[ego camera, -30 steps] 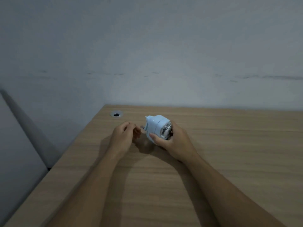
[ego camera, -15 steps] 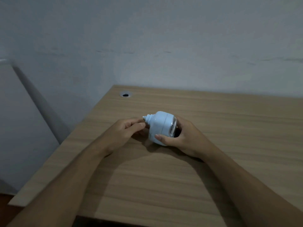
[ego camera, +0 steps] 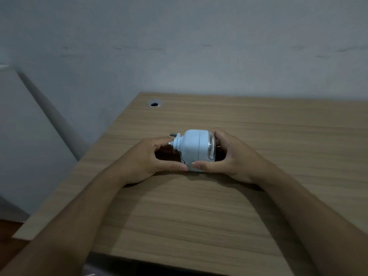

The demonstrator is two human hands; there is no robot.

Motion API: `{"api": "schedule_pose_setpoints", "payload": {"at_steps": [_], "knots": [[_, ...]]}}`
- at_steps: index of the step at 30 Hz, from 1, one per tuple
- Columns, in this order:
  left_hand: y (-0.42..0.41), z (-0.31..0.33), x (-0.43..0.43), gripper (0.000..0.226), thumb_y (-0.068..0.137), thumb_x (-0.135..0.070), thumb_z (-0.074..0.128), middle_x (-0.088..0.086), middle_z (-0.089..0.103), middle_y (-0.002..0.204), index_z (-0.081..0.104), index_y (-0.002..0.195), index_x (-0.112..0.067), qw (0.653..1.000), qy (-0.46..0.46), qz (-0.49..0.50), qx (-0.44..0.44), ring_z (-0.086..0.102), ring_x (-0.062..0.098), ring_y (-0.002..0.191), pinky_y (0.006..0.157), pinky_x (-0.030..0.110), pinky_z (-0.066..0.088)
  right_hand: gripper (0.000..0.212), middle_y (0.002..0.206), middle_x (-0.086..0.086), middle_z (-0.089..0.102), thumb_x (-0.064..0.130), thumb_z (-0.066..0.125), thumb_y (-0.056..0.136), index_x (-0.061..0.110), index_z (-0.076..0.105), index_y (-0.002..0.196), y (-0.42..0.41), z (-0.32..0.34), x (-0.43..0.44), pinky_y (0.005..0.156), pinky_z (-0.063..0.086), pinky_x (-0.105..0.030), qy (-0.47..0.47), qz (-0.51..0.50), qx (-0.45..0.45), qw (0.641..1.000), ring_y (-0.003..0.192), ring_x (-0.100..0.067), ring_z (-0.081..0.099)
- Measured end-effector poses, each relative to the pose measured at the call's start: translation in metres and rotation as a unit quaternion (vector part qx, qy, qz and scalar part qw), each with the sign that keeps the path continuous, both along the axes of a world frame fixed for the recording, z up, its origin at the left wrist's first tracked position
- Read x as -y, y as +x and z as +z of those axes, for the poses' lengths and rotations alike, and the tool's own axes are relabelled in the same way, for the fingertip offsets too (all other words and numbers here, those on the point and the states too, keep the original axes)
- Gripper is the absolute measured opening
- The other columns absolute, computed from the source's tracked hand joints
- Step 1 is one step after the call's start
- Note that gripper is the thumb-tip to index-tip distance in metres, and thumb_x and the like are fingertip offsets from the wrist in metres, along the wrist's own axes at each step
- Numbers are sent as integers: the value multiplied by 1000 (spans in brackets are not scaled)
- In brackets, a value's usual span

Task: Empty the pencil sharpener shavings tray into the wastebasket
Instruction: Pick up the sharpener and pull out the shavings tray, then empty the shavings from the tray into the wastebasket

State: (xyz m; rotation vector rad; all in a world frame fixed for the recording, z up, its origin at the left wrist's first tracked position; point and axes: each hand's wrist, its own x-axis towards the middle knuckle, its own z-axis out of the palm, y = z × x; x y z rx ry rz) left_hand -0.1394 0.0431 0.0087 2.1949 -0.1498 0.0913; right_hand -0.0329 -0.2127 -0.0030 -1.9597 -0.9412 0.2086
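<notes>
A light blue pencil sharpener (ego camera: 194,148) lies on its side on the wooden desk (ego camera: 199,216), its crank stub pointing left and a clear end facing right. My right hand (ego camera: 227,156) grips its right end, thumb under the front edge. My left hand (ego camera: 151,158) cups the left end, with its thumb touching the lower front of the body. The shavings tray is not distinguishable from the body. No wastebasket is in view.
A round cable hole (ego camera: 154,103) sits near the desk's back left corner. A grey wall (ego camera: 179,46) rises behind the desk. The desk's left edge drops to a white panel (ego camera: 23,136) and a dark floor (ego camera: 10,230).
My left hand has closed in around the sharpener's left end, its thumb now on the body. The camera has tilted down and the sharpener sits a little nearer to me.
</notes>
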Motion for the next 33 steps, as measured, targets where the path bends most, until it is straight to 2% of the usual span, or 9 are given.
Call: {"api": "schedule_pose_setpoints", "payload": {"at_steps": [5,9,12,16,23,26,29,31,33], "knots": [[-7,-1,-11,48,88,-16,93,-15,83,130,79,133,-28,999,-29,1,-13,75,4,128,113,20,54,58,114,11,77,34,97,80,26,65,128,-2,-1,2,88,58,-16,3,-6,-4,1000,104,-4,75],[-15,-12,-23,48,85,-21,95,-9,83,128,79,129,-27,999,-6,36,13,76,7,124,118,34,53,58,114,10,76,32,96,82,24,64,130,0,-1,4,87,57,-16,-3,-9,-1,1000,104,-5,75],[-27,-18,-33,54,81,-30,97,-9,82,130,77,132,-31,998,-26,60,16,76,10,123,117,40,56,59,115,9,76,30,95,83,24,64,132,-3,0,5,88,58,-16,-1,-11,-8,1000,105,-6,75],[-42,-25,-35,50,83,-19,96,-2,84,120,77,128,-31,994,-55,90,37,79,12,112,111,42,61,61,119,10,75,30,94,83,26,64,135,-6,-1,5,98,62,-29,0,-16,-11,1000,110,-8,75],[-66,-30,-37,50,85,-27,96,8,84,116,77,130,-39,989,-91,110,41,79,36,111,105,62,61,66,126,14,73,37,94,84,28,61,141,-25,0,6,106,60,-38,19,-52,-22,998,116,-6,73],[-80,-29,-34,49,85,-25,96,7,84,114,77,129,-36,988,-93,116,40,79,33,108,105,58,63,73,135,12,73,47,95,80,32,60,143,-37,-5,11,111,59,-43,86,-80,-50,992,128,-8,70],[-98,-25,-31,52,86,-24,95,4,85,114,75,133,-31,990,-83,113,35,82,22,107,104,49,65,77,136,22,65,62,91,77,41,60,144,-62,-3,20,109,59,-48,98,-143,-52,983,134,-14,65],[-111,-21,-30,56,84,-31,96,2,85,118,74,135,-28,989,-92,113,31,82,18,110,105,46,65,69,130,27,59,55,88,84,37,61,145,-80,0,24,109,58,-45,105,-193,-31,975,132,-16,63],[-124,-16,-31,69,74,-52,98,-4,85,123,75,134,-30,988,-102,107,44,82,14,114,108,44,64,60,134,17,62,46,85,90,30,63,144,-98,0,25,107,56,-41,119,-232,4,965,127,-16,62]]}}
